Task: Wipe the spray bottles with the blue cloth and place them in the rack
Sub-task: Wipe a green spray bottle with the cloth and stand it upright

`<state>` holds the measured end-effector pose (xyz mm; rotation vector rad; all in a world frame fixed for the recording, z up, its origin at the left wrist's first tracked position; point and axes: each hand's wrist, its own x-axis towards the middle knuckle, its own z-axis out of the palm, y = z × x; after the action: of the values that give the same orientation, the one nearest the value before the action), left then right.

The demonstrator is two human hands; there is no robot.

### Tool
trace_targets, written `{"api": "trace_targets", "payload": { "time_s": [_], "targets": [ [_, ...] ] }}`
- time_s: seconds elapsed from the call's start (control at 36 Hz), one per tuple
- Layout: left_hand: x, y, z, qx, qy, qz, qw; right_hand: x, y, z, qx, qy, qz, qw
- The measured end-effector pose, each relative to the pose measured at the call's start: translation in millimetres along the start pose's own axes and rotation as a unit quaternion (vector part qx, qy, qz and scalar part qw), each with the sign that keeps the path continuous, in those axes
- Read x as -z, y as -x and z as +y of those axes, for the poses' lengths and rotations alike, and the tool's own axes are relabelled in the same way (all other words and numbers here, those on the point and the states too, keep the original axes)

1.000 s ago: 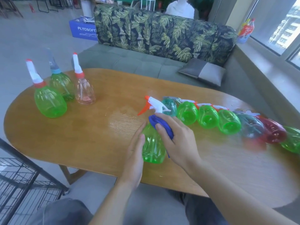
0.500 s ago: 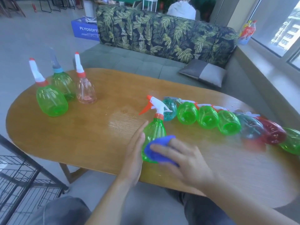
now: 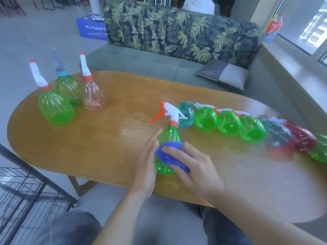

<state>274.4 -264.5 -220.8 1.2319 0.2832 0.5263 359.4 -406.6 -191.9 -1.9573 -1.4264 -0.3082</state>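
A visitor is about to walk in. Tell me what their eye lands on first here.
The upright green spray bottle at the wooden table's near edge, steadied by the left hand while the right hand presses the blue cloth on it. Behind it, a row of lying bottles runs rightward.

Surface: oval wooden tabletop (image 3: 88, 147), with a pale glossy patch (image 3: 138, 126) near its centre.
Left end: three spray bottles upright, close together: a large green one (image 3: 55, 106) nearest the front edge, a green one with a teal collar (image 3: 68, 89) behind it, a clear pinkish one (image 3: 93, 96) beside them.
Front edge, centre: one green bottle (image 3: 168, 137) upright, white trigger head with orange lever.
Right half: a row of bottles lying on their sides, touching, running from the centre to the right end: teal (image 3: 185, 115), three green (image 3: 228, 123), a dark teal one (image 3: 277, 137), red (image 3: 302, 140), green (image 3: 320, 149).
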Motion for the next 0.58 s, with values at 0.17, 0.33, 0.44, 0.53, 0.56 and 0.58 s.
{"api": "trace_targets", "payload": {
  "time_s": [0.17,0.33,0.44,0.53,0.56,0.58],
  "targets": [
    [-2.1,0.9,1.7,-0.006,0.010,0.012,1.000,10.2,21.0,0.8,0.165,0.109,-0.070,0.978],
    [-3.2,3.2,2.5,-0.008,0.005,-0.002,1.000,24.2,-11.7,-1.9,0.010,-0.006,0.047,0.999],
    [-3.6,1.2,1.3,-0.006,-0.006,-0.010,1.000,19.7,-42.2,4.1,-0.134,-0.029,0.084,0.987],
    [-5.7,1.5,2.0,-0.003,-0.001,-0.014,1.000,9.9,-46.0,6.0,-0.158,-0.028,0.073,0.984],
    [-6.0,1.5,2.5,-0.003,0.004,-0.014,1.000,6.3,-45.1,5.3,-0.159,-0.027,0.071,0.984],
    [-5.8,1.5,2.4,-0.004,0.007,-0.013,1.000,2.9,-43.4,4.2,-0.157,-0.025,0.069,0.985]
  ]
}}
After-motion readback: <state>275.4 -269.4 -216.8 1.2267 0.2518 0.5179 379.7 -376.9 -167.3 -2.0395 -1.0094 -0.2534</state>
